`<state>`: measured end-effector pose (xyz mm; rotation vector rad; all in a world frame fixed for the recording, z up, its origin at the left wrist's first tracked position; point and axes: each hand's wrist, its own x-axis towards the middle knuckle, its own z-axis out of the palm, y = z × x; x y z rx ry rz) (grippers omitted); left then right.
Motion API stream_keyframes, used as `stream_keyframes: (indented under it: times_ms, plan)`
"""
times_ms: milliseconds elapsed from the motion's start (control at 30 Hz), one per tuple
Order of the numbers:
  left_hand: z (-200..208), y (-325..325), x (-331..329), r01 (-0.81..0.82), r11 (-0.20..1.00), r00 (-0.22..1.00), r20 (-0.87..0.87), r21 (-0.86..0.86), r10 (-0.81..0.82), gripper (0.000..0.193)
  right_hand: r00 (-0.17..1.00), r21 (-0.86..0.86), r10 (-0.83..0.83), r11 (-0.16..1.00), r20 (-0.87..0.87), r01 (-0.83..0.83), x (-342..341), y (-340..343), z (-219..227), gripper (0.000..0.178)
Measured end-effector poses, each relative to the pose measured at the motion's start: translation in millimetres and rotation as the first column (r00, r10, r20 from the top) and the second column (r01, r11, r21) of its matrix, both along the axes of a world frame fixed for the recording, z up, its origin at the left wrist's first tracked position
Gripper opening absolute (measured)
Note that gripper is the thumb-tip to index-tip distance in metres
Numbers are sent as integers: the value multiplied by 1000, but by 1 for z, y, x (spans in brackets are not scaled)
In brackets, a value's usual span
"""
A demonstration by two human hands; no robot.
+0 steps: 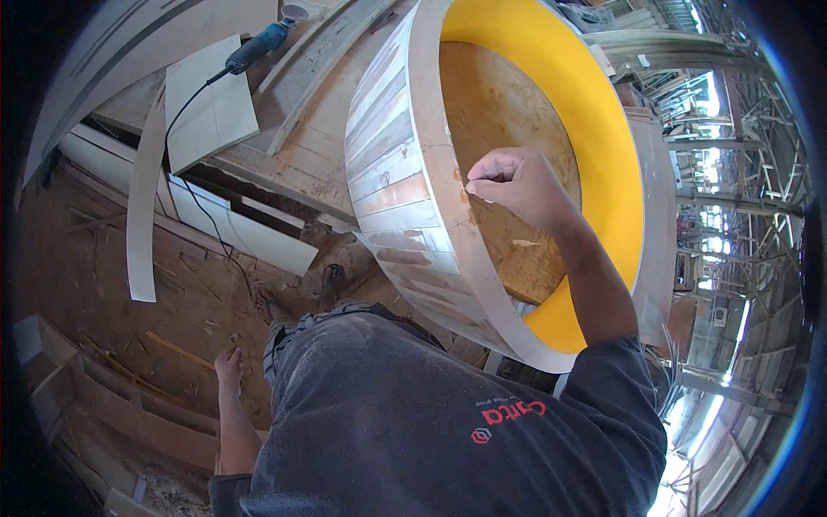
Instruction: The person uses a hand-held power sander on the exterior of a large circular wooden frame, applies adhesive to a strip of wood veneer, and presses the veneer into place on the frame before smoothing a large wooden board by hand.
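Observation:
A large round wooden ring (441, 177) stands before me, tilted, with a smooth yellow inner wall (616, 164) and narrow strips cladding its outside. My right hand (517, 183) is over the ring's opening, thumb and fingers pinched together close to the pale flat rim. Whatever the pinch holds is too small or hidden to make out. Away from the ring, low at my left side, hangs my left hand (228, 369). Its fingers look curled together, and I cannot make out anything in them.
A blue corded power tool (258, 47) lies on a pale board (207, 103) at the far left, its black cord (191, 191) trailing to the littered floor. A long thin strip (145, 207) leans beside it. Wooden framing (146, 405) lies at the lower left.

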<state>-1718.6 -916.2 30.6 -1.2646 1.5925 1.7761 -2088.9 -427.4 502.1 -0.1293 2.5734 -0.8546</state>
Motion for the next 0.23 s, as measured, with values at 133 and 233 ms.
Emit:
stream_keyframes:
  times_ms: [133,233]
  plan:
    - [5,4,0,0,998,999,47,-57,3,24,1000,35,10,999,-2,-10,-2,-1,-1,12]
    - [6,4,2,-17,1000,1000,3,-21,17,37,1000,1,26,1000,2,-26,-4,5,-5,16]
